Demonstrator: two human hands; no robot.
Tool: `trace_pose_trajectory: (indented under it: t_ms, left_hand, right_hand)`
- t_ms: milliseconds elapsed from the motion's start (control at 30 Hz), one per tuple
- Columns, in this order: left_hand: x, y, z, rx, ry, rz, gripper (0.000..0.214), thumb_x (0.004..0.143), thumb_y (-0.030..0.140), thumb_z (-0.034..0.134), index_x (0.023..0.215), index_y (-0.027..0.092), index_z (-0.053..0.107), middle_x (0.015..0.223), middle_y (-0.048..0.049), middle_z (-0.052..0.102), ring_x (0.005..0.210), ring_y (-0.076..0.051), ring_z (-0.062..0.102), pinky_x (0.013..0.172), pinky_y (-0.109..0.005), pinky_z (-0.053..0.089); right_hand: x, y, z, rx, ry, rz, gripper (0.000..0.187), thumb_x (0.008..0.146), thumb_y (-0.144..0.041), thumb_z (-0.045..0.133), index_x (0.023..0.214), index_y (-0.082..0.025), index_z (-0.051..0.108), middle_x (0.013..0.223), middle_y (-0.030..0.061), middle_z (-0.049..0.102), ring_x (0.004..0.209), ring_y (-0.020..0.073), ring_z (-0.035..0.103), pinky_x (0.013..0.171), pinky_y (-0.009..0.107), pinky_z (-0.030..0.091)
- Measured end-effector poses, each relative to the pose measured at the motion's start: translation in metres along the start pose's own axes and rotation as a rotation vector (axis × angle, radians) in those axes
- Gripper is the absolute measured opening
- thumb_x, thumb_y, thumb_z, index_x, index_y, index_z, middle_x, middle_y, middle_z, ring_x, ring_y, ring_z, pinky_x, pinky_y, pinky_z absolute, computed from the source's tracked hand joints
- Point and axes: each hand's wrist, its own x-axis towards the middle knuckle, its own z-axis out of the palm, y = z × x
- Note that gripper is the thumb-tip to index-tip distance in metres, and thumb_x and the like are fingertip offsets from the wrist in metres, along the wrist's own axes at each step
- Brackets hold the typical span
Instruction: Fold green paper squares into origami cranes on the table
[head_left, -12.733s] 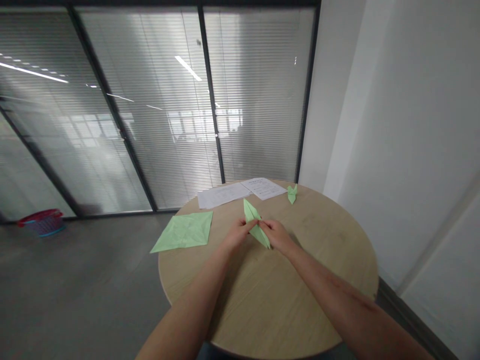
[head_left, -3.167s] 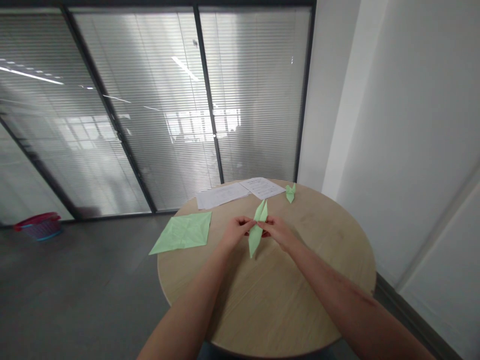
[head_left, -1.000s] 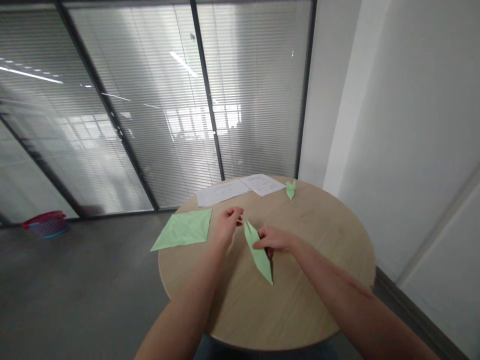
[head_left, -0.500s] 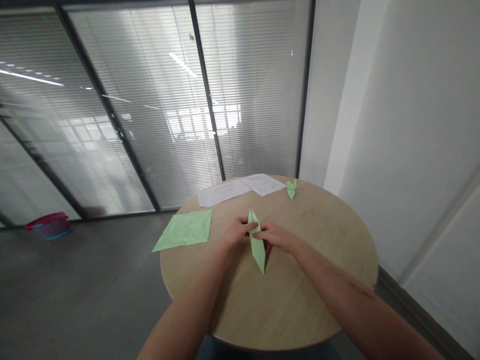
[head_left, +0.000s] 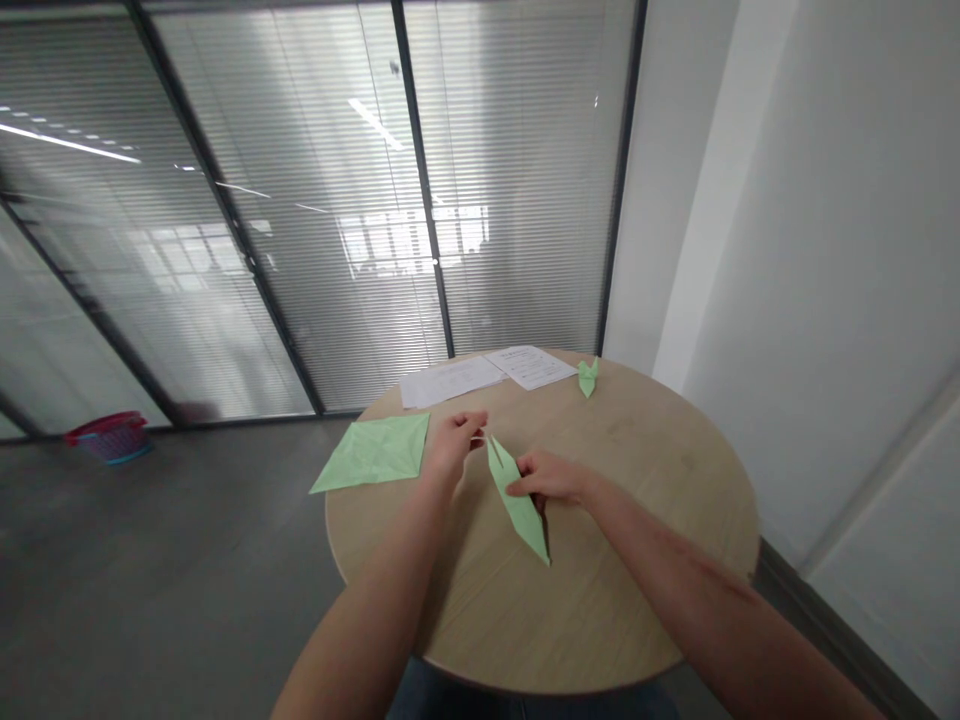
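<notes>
A long folded piece of green paper (head_left: 517, 500) is held slanting over the round table, its split end pointing up and left. My right hand (head_left: 551, 475) pinches it at its right edge, thumb on top and the other fingers mostly hidden beneath. Just left of the split tip, my left hand (head_left: 457, 442) is off the paper, its fingers slightly apart with nothing seen between them. To the left lies a wide, creased green sheet (head_left: 379, 450), one corner jutting past the table edge. A small folded green paper figure (head_left: 588, 377) rests at the far right.
Printed white sheets (head_left: 454, 381) lie along the far side of the round wooden table (head_left: 645, 560). A red and blue basket (head_left: 112, 438) sits on the floor at left. Glass panels with blinds (head_left: 525, 200) stand behind, and a white wall (head_left: 847, 300) is on the right.
My left hand has let go of the folded paper and moved up and left. In my right hand, the paper has tilted, its lower point swinging right. The view has shifted slightly.
</notes>
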Motion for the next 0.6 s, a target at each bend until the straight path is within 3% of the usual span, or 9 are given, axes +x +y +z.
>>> trace_pose_trajectory:
  t_ms: [100, 167, 400, 467, 600]
  left_hand:
    - [0.005, 0.003, -0.011, -0.070, 0.145, 0.026, 0.039, 0.059, 0.049, 0.080, 0.071, 0.015, 0.062, 0.077, -0.0031, 0.062, 0.062, -0.011, 0.053, 0.062, -0.026, 0.047]
    - [0.006, 0.003, -0.013, -0.064, 0.134, 0.014, 0.040, 0.061, 0.050, 0.079, 0.075, 0.015, 0.064, 0.084, -0.0055, 0.065, 0.066, -0.012, 0.056, 0.062, -0.026, 0.048]
    - [-0.006, -0.002, 0.002, 0.155, -0.410, -0.139, 0.035, 0.066, 0.046, 0.077, 0.081, 0.015, 0.070, 0.084, -0.0071, 0.069, 0.074, -0.017, 0.062, 0.067, -0.029, 0.049]
    - [-0.007, -0.005, 0.003, 0.204, -0.441, -0.170, 0.032, 0.064, 0.042, 0.077, 0.080, 0.015, 0.070, 0.081, -0.0060, 0.068, 0.072, -0.016, 0.062, 0.066, -0.027, 0.048]
    - [-0.006, -0.008, 0.003, 0.239, -0.435, -0.168, 0.026, 0.065, 0.038, 0.075, 0.076, 0.015, 0.069, 0.077, -0.0048, 0.067, 0.070, -0.016, 0.061, 0.063, -0.027, 0.048]
  right_hand:
    - [0.001, -0.001, 0.003, 0.003, 0.048, 0.014, 0.016, 0.077, -0.026, 0.065, 0.083, -0.012, 0.064, 0.069, 0.0018, 0.064, 0.048, 0.0088, 0.055, 0.042, 0.019, 0.045]
    - [0.001, -0.002, 0.003, 0.041, 0.083, 0.014, 0.016, 0.079, -0.026, 0.064, 0.086, -0.012, 0.064, 0.070, 0.0020, 0.064, 0.047, 0.0088, 0.055, 0.042, 0.019, 0.045]
    - [0.001, -0.002, 0.004, 0.088, 0.207, 0.015, 0.016, 0.080, -0.025, 0.060, 0.091, -0.012, 0.062, 0.066, 0.0008, 0.061, 0.049, 0.0107, 0.056, 0.040, 0.019, 0.045]
    - [0.001, -0.003, 0.004, 0.089, 0.249, 0.002, 0.016, 0.080, -0.024, 0.060, 0.091, -0.013, 0.062, 0.067, 0.0007, 0.060, 0.050, 0.0105, 0.056, 0.040, 0.019, 0.045]
    - [0.001, -0.002, 0.004, 0.083, 0.209, -0.001, 0.016, 0.081, -0.025, 0.058, 0.091, -0.013, 0.063, 0.070, 0.0030, 0.063, 0.053, 0.0125, 0.059, 0.042, 0.021, 0.047]
